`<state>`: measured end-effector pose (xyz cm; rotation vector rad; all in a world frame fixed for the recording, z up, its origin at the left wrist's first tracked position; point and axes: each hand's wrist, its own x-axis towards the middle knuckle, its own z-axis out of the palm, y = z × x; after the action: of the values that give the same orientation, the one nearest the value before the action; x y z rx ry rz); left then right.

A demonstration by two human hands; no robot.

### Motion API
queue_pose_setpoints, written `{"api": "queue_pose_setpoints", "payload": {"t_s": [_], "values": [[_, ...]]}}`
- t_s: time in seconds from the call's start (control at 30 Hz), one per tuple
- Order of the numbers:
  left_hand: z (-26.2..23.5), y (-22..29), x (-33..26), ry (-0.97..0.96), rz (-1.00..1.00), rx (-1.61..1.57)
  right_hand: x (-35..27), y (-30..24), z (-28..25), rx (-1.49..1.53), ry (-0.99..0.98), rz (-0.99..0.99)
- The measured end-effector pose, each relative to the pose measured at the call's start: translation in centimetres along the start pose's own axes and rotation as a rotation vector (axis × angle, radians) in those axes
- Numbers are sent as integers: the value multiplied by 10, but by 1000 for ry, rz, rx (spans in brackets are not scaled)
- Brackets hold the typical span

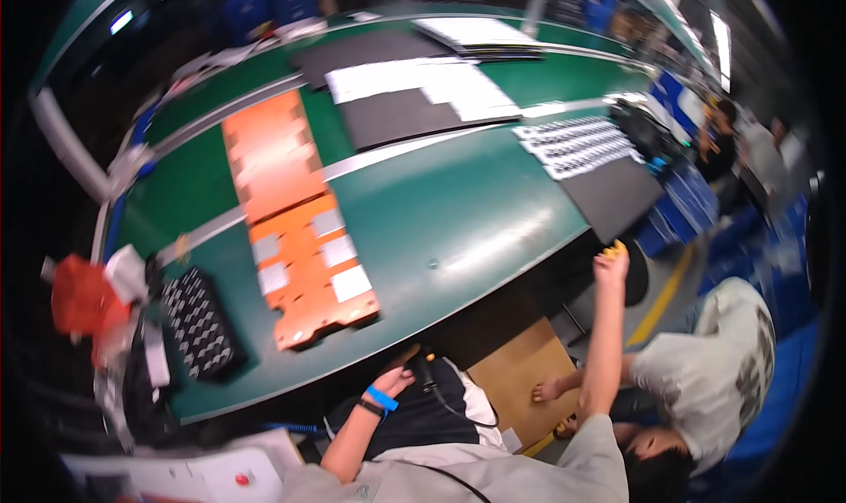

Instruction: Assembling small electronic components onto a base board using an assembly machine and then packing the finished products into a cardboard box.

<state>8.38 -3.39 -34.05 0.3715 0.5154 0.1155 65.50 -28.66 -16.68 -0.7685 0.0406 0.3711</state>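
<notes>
My left hand [393, 382], with a blue band and a black band at its wrist, is low by my waist, short of the table's near edge. Its fingers are partly dark and blurred but look apart, and I see nothing held. My right hand [610, 263] is raised off the table's right end, near a dark grey foam sheet [612, 194]. Yellow covers sit on its fingertips. These fingers are bunched together; whatever they may hold is too small to tell. Two orange panels [275, 155] lie end to end on the green table [423, 230], the nearer one bearing several grey-white pads [352, 283].
A black tray of cells [201, 322] and a red bag [84, 300] are at the left. White ribbed strips [577, 146] lie on the foam at right. Dark and white sheets [397, 115] lie farther back. Beside me a co-worker [705, 353] bends over a cardboard box [524, 375].
</notes>
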Motion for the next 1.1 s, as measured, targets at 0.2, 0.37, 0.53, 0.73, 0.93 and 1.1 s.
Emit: {"api": "queue_pose_setpoints", "payload": {"t_s": [0.2, 0.37, 0.53, 0.73, 0.93, 1.1], "values": [[82, 5, -36, 62, 3, 65, -106, 3, 99, -157, 9, -443], [136, -17, -38, -51, 70, 251, -230, 66, 98, -1281, -19, -1627], [168, -11, -66, 89, 204, 253, -354, 122, 156, -1795, -689, 170], [169, -3, -78, 162, 237, 199, -402, 130, 122, -1664, -735, 401], [160, -11, -75, 172, 270, 188, -409, 143, 106, -1720, -702, 239], [138, -9, -84, 189, 311, 174, -407, 156, 120, -1836, -820, 57]]}}
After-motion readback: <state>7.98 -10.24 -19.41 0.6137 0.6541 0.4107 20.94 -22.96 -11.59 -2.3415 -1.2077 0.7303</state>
